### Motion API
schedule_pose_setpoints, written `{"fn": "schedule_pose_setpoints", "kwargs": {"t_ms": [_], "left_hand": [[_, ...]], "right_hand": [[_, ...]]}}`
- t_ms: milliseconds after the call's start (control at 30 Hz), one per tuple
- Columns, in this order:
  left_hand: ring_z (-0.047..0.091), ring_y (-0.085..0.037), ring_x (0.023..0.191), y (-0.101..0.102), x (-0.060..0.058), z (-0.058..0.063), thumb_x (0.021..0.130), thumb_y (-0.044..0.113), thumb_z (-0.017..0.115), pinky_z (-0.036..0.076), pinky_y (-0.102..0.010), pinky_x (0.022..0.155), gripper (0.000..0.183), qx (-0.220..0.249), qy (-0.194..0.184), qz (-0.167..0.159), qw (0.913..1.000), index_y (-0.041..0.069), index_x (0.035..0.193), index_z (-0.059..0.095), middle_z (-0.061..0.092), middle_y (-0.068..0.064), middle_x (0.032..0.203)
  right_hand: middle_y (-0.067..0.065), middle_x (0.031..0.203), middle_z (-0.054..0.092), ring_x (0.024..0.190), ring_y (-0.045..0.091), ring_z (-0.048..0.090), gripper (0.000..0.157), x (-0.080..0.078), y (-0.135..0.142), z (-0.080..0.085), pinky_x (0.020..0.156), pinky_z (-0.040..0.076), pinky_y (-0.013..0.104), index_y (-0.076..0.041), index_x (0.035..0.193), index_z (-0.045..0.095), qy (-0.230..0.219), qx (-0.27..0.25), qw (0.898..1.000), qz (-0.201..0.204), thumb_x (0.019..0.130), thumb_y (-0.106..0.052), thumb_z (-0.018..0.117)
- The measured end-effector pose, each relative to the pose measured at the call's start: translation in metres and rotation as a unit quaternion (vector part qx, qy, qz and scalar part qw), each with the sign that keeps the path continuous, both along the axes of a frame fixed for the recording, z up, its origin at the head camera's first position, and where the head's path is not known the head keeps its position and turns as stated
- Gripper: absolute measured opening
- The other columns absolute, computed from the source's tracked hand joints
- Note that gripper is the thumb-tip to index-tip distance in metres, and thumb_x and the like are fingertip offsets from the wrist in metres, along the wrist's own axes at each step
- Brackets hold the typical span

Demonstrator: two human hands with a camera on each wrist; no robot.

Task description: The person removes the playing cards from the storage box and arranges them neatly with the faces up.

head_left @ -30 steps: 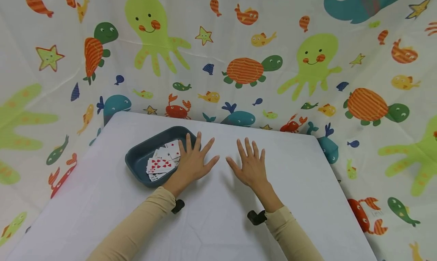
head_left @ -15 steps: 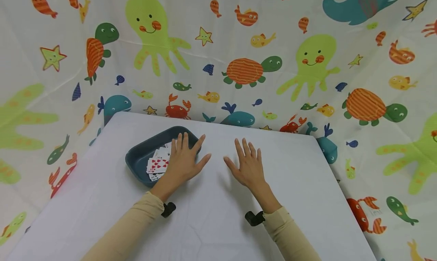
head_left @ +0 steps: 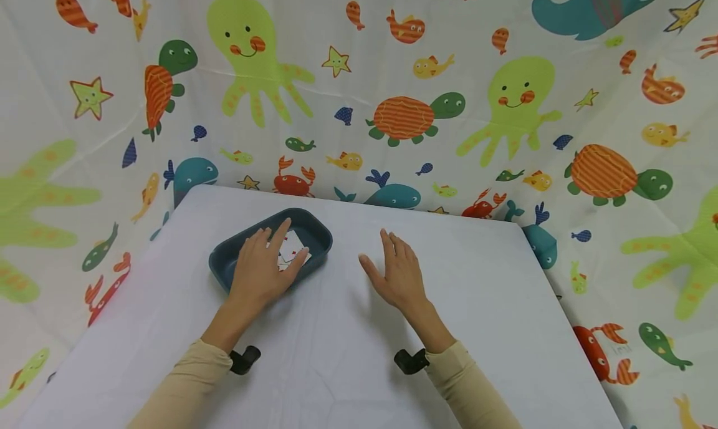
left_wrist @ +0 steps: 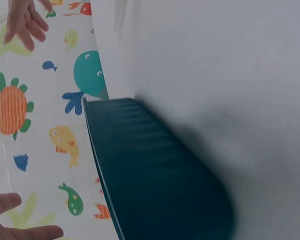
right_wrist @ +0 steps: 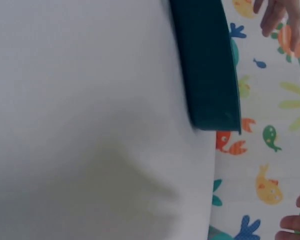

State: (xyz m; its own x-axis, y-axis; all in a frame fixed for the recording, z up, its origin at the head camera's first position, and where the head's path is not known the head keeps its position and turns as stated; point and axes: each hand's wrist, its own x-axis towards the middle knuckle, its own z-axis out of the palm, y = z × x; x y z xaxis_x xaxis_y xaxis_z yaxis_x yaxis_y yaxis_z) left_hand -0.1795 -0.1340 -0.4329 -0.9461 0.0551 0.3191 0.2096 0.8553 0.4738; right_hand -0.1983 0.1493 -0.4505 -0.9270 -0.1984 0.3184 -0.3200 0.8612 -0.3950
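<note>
A dark teal tray (head_left: 322, 232) with raised walls stands on the left half of the white table. Inside it lie several playing cards (head_left: 290, 247), partly covered by my left hand (head_left: 259, 268) in the head view. That hand hovers over the tray with fingers extended and thumb spread, holding nothing. My right hand (head_left: 401, 275) is held in the air right of the tray, fingers straight, nothing in it. In the left wrist view the tray's side wall (left_wrist: 155, 175) fills the lower middle. The right wrist view shows the tray's end (right_wrist: 210, 75) at the top.
A white cloth covers the table (head_left: 477, 260). Behind it and along both sides hangs a curtain (head_left: 359, 73) printed with sea animals. Each wrist carries a small black camera, such as the left wrist camera (head_left: 245, 359).
My left hand has moved left across the tray, uncovering the right-hand cards and covering the left ones. My right hand has shifted slightly left, its fingers closer together.
</note>
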Motion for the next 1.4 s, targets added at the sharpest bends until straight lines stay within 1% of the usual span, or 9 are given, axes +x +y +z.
{"fn": "schedule_pose_setpoints", "kwargs": {"t_ms": [133,200,400,600,733,1000,1167,1267,1400], "left_hand": [[0.044,-0.053,0.135,-0.018,0.009,-0.003,0.096,0.044,0.065,0.03,-0.067,0.112,0.071,0.017,0.045,0.019,0.9987,0.007,0.153,0.044,0.052,-0.035,0.141],[0.046,-0.053,0.132,-0.027,0.014,-0.006,0.095,0.041,0.067,0.033,-0.068,0.109,0.07,0.027,0.057,0.03,0.9976,0.004,0.151,0.046,0.054,-0.035,0.138],[0.043,-0.054,0.133,-0.047,0.028,-0.018,0.095,0.042,0.066,0.031,-0.07,0.108,0.069,0.046,0.058,0.066,0.9951,0.004,0.15,0.047,0.052,-0.036,0.14],[0.034,-0.058,0.139,-0.062,0.042,-0.028,0.096,0.045,0.065,0.025,-0.072,0.11,0.072,0.054,0.032,0.09,0.9939,0.005,0.152,0.044,0.04,-0.038,0.149],[0.033,-0.059,0.139,-0.067,0.049,-0.034,0.095,0.046,0.066,0.026,-0.073,0.108,0.075,0.061,0.016,0.101,0.9929,0.004,0.153,0.042,0.035,-0.04,0.152],[0.035,-0.06,0.137,-0.076,0.058,-0.051,0.093,0.048,0.069,0.031,-0.076,0.103,0.079,0.071,-0.015,0.108,0.9914,0.004,0.153,0.041,0.035,-0.039,0.152],[0.034,-0.059,0.139,-0.079,0.064,-0.064,0.093,0.05,0.07,0.031,-0.076,0.103,0.08,0.089,-0.036,0.109,0.9894,0.003,0.151,0.042,0.035,-0.039,0.152],[0.034,-0.058,0.14,-0.079,0.065,-0.069,0.092,0.051,0.07,0.031,-0.075,0.104,0.08,0.097,-0.041,0.111,0.9882,0.003,0.15,0.044,0.036,-0.039,0.151],[0.033,-0.058,0.14,-0.079,0.067,-0.072,0.092,0.052,0.07,0.031,-0.075,0.106,0.079,0.101,-0.052,0.116,0.9868,0.003,0.149,0.044,0.036,-0.039,0.152]], "right_hand": [[0.02,0.152,0.048,0.141,0.036,0.044,0.075,0.001,-0.01,0.001,0.114,0.036,0.056,-0.005,0.155,0.041,0.01,-0.03,0.999,0.015,0.101,-0.055,0.054],[0.02,0.151,0.049,0.14,0.036,0.045,0.074,0.002,-0.015,0.002,0.113,0.037,0.056,-0.005,0.154,0.042,0.011,-0.037,0.999,0.019,0.101,-0.055,0.054],[0.017,0.151,0.05,0.14,0.033,0.045,0.074,0.003,-0.032,0.003,0.111,0.04,0.055,-0.007,0.154,0.042,0.003,-0.046,0.999,0.025,0.101,-0.057,0.053],[0.016,0.152,0.049,0.139,0.031,0.048,0.073,0.006,-0.051,0.003,0.105,0.047,0.052,-0.008,0.155,0.041,-0.007,-0.059,0.997,0.048,0.102,-0.056,0.052],[0.015,0.152,0.049,0.139,0.029,0.048,0.072,0.009,-0.065,0.002,0.105,0.048,0.05,-0.008,0.154,0.041,-0.004,-0.064,0.996,0.068,0.102,-0.057,0.052],[0.015,0.15,0.05,0.137,0.028,0.049,0.071,0.012,-0.09,0.001,0.105,0.048,0.047,-0.006,0.153,0.043,0.004,-0.078,0.992,0.101,0.103,-0.056,0.05],[0.015,0.152,0.049,0.139,0.028,0.048,0.071,0.015,-0.103,-0.003,0.107,0.047,0.046,-0.007,0.154,0.041,-0.011,-0.074,0.991,0.114,0.103,-0.056,0.05],[0.014,0.152,0.048,0.14,0.027,0.047,0.07,0.015,-0.109,-0.004,0.108,0.046,0.045,-0.009,0.155,0.04,-0.023,-0.073,0.99,0.121,0.103,-0.054,0.051],[0.014,0.151,0.049,0.139,0.026,0.048,0.068,0.015,-0.119,-0.006,0.109,0.046,0.043,-0.008,0.155,0.041,-0.025,-0.066,0.988,0.137,0.104,-0.052,0.052]]}}
